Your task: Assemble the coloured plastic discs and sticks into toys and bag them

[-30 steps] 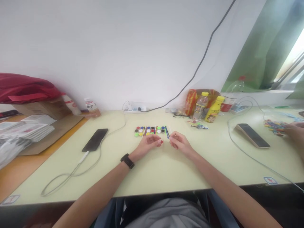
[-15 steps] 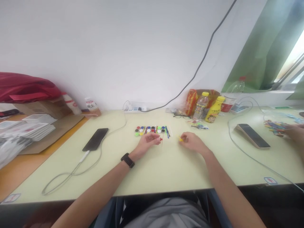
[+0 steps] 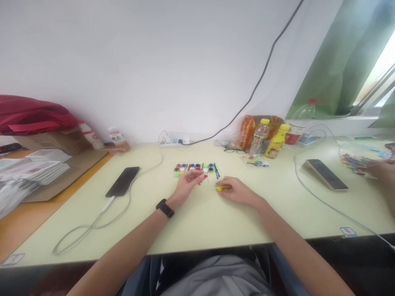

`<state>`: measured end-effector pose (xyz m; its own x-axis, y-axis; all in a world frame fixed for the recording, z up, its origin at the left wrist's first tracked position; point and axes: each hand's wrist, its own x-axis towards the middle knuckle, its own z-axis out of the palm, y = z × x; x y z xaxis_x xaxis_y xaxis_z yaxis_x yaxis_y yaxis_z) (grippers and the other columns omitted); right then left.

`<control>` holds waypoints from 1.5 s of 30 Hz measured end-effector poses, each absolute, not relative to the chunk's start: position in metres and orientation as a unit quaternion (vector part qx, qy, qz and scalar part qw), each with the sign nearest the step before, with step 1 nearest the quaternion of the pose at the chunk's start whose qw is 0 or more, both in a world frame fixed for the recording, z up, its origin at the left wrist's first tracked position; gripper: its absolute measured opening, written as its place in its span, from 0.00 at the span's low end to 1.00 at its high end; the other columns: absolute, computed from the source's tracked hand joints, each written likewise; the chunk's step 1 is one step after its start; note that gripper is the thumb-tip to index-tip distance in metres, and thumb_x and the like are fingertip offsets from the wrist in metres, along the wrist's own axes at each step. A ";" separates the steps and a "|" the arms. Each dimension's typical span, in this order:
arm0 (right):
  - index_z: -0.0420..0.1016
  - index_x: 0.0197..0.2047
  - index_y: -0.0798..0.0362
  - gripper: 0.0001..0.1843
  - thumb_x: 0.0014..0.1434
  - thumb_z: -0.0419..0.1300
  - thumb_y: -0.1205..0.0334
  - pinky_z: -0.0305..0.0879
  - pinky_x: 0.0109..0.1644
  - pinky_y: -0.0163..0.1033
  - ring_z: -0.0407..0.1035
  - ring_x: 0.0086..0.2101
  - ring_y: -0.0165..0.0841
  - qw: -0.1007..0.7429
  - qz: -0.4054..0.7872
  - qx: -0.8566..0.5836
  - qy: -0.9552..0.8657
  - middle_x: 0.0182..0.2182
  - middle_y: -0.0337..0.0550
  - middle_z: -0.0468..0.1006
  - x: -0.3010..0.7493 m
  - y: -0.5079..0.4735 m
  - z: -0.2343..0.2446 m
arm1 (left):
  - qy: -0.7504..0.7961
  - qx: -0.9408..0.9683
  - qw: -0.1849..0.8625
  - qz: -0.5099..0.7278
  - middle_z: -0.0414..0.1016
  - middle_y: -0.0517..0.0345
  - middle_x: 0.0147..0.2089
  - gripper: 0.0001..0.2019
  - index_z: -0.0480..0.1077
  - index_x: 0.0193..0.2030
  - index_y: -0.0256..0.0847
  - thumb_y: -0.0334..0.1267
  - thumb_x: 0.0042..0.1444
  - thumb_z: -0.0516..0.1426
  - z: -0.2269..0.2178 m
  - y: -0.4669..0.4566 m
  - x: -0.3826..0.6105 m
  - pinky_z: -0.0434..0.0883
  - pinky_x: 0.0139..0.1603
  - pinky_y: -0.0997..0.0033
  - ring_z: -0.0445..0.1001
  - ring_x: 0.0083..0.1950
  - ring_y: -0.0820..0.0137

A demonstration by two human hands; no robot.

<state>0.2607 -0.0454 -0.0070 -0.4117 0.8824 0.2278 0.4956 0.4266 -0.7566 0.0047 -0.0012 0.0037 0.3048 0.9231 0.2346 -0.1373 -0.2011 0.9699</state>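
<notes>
Between the thumb and fingers of my left hand (image 3: 189,186) is a small, thin red plastic piece (image 3: 206,176). My right hand (image 3: 236,190) pinches a small yellow plastic piece (image 3: 219,188) with a thin stem, just above the table. The two hands are close together but apart. Just beyond them lie rows of small round coloured discs (image 3: 210,169) in red, blue, black, white and green, with thin coloured sticks (image 3: 217,171) among them. My left hand hides some of the discs. The exact kind of the held pieces is too small to tell.
A phone (image 3: 122,181) on a charging cable lies left. Glasses (image 3: 235,150), a clear bottle (image 3: 259,137) and a yellow bottle (image 3: 277,141) stand back right. Farther right are another phone (image 3: 326,174) and a person's hand (image 3: 382,167) at a heap of coloured pieces (image 3: 354,163).
My right hand has moved left with the yellow piece, close to my left hand. The left hand has shifted only slightly and still holds the red piece.
</notes>
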 end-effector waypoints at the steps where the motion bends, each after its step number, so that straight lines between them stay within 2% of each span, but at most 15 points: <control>1: 0.81 0.56 0.50 0.20 0.61 0.68 0.56 0.71 0.53 0.45 0.75 0.45 0.40 0.324 0.291 -0.449 -0.781 0.47 0.48 0.80 0.263 -0.045 -0.007 | 0.333 0.605 0.536 0.486 0.83 0.49 0.42 0.16 0.80 0.42 0.38 0.48 0.54 0.71 0.003 -0.001 0.005 0.74 0.39 0.68 0.79 0.40 0.66; 3: 0.79 0.57 0.50 0.25 0.60 0.69 0.50 0.70 0.53 0.46 0.74 0.46 0.41 0.344 0.254 -0.473 -0.771 0.46 0.48 0.80 0.267 -0.044 -0.005 | 0.346 0.609 0.530 0.478 0.83 0.49 0.43 0.16 0.79 0.41 0.38 0.48 0.54 0.72 0.004 -0.003 0.007 0.74 0.40 0.68 0.79 0.42 0.65; 5: 0.79 0.56 0.50 0.24 0.63 0.66 0.45 0.70 0.51 0.46 0.74 0.45 0.40 0.368 0.226 -0.495 -0.754 0.44 0.48 0.80 0.271 -0.042 -0.001 | 0.352 0.609 0.532 0.471 0.83 0.49 0.43 0.16 0.78 0.40 0.38 0.48 0.53 0.72 0.006 -0.006 0.009 0.75 0.45 0.65 0.80 0.43 0.64; 7: 0.78 0.54 0.50 0.21 0.67 0.61 0.44 0.69 0.48 0.44 0.73 0.44 0.39 0.392 0.216 -0.506 -0.737 0.44 0.48 0.79 0.273 -0.041 0.003 | 0.356 0.609 0.538 0.462 0.83 0.49 0.43 0.16 0.78 0.39 0.38 0.48 0.53 0.72 0.008 -0.008 0.010 0.75 0.51 0.63 0.81 0.45 0.63; 10: 0.79 0.50 0.50 0.21 0.71 0.56 0.43 0.67 0.43 0.42 0.73 0.43 0.39 0.403 0.222 -0.508 -0.728 0.43 0.48 0.80 0.274 -0.040 0.008 | 0.362 0.615 0.545 0.441 0.84 0.49 0.43 0.17 0.77 0.38 0.38 0.49 0.52 0.72 0.008 -0.009 0.011 0.75 0.52 0.61 0.81 0.46 0.62; 13: 0.79 0.46 0.50 0.21 0.72 0.53 0.43 0.66 0.41 0.41 0.73 0.42 0.39 0.399 0.226 -0.504 -0.732 0.41 0.47 0.80 0.273 -0.040 0.008 | 0.359 0.623 0.551 0.424 0.84 0.49 0.43 0.17 0.78 0.38 0.38 0.49 0.52 0.72 0.008 -0.009 0.011 0.75 0.51 0.62 0.82 0.45 0.62; 18: 0.79 0.44 0.50 0.21 0.73 0.52 0.45 0.65 0.42 0.43 0.72 0.41 0.39 0.414 0.212 -0.505 -0.727 0.40 0.47 0.80 0.275 -0.039 0.006 | 0.356 0.608 0.566 0.427 0.84 0.49 0.43 0.17 0.77 0.39 0.39 0.50 0.53 0.71 0.010 -0.008 0.010 0.75 0.47 0.64 0.81 0.45 0.62; 22: 0.79 0.41 0.50 0.18 0.70 0.55 0.47 0.64 0.38 0.41 0.72 0.39 0.39 0.416 0.195 -0.514 -0.725 0.38 0.46 0.80 0.275 -0.039 0.005 | 0.375 0.586 0.575 0.431 0.83 0.50 0.44 0.18 0.77 0.42 0.40 0.51 0.55 0.70 0.007 -0.004 0.006 0.71 0.38 0.70 0.77 0.37 0.69; 24: 0.79 0.40 0.50 0.15 0.69 0.58 0.49 0.64 0.37 0.41 0.72 0.39 0.39 0.409 0.190 -0.517 -0.728 0.37 0.46 0.79 0.275 -0.039 0.004 | 0.366 0.572 0.586 0.441 0.83 0.51 0.44 0.18 0.77 0.45 0.41 0.50 0.56 0.70 0.004 -0.002 0.005 0.70 0.37 0.71 0.74 0.35 0.71; 28: 0.80 0.41 0.50 0.11 0.65 0.62 0.52 0.66 0.41 0.43 0.71 0.37 0.37 0.389 0.188 -0.508 -0.745 0.38 0.45 0.80 0.273 -0.039 0.001 | 0.351 0.537 0.619 0.454 0.83 0.48 0.46 0.21 0.77 0.52 0.40 0.48 0.56 0.70 0.003 0.002 0.003 0.73 0.44 0.68 0.77 0.38 0.70; 31: 0.80 0.42 0.50 0.11 0.62 0.67 0.52 0.66 0.44 0.43 0.71 0.37 0.37 0.359 0.206 -0.489 -0.768 0.37 0.44 0.79 0.269 -0.042 -0.001 | 0.354 0.525 0.633 0.445 0.82 0.45 0.49 0.20 0.78 0.48 0.39 0.48 0.53 0.71 0.002 0.002 0.003 0.75 0.50 0.63 0.80 0.42 0.66; 33: 0.80 0.42 0.50 0.11 0.61 0.68 0.52 0.66 0.44 0.43 0.72 0.38 0.37 0.341 0.228 -0.472 -0.780 0.38 0.44 0.79 0.267 -0.044 -0.001 | 0.353 0.529 0.638 0.435 0.82 0.45 0.50 0.20 0.78 0.46 0.38 0.49 0.53 0.71 0.000 0.003 0.004 0.76 0.51 0.62 0.81 0.43 0.64; 37: 0.83 0.40 0.49 0.08 0.66 0.65 0.55 0.68 0.45 0.43 0.73 0.40 0.38 0.327 0.260 -0.441 -0.794 0.39 0.46 0.80 0.262 -0.045 -0.002 | 0.346 0.558 0.627 0.420 0.82 0.46 0.48 0.19 0.78 0.44 0.38 0.53 0.58 0.67 -0.002 0.002 0.006 0.76 0.49 0.63 0.81 0.43 0.65; 41: 0.85 0.42 0.45 0.07 0.66 0.65 0.56 0.68 0.52 0.47 0.72 0.44 0.41 0.319 0.247 -0.417 -0.815 0.40 0.45 0.79 0.259 -0.045 -0.004 | 0.346 0.619 0.569 0.416 0.81 0.50 0.47 0.17 0.76 0.44 0.39 0.42 0.51 0.72 -0.004 -0.001 0.006 0.75 0.51 0.65 0.80 0.47 0.64; 45: 0.86 0.44 0.44 0.06 0.65 0.67 0.58 0.68 0.55 0.50 0.69 0.48 0.43 0.329 0.212 -0.418 -0.820 0.44 0.46 0.76 0.256 -0.049 -0.005 | 0.340 0.663 0.542 0.389 0.81 0.49 0.47 0.11 0.76 0.44 0.39 0.38 0.56 0.67 -0.006 -0.004 0.008 0.77 0.48 0.63 0.81 0.45 0.63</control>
